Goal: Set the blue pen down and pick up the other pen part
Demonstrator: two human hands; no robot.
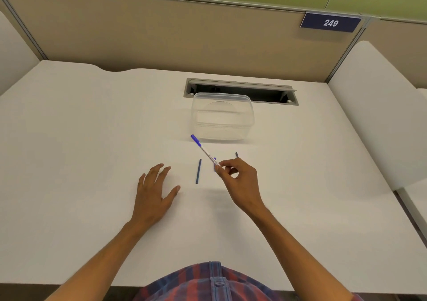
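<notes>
On the white desk (69, 139), mid-surface, the right hand (240, 180) pinches a white pen (205, 152) tilted toward the far edge; the left hand (153, 189) lies flat, fingers straight and spread.

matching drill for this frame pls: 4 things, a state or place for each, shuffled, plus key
Things:
1. left hand
2. right hand
3. clear tub
4. dark blue stick

States or places:
A. lies on the desk between the hands
B. stands in front of the cable slot
C. flat on the desk, fingers straight
D. pinches a pen, cap end pointing away

Pairs: 1-C, 2-D, 3-B, 4-A
</notes>
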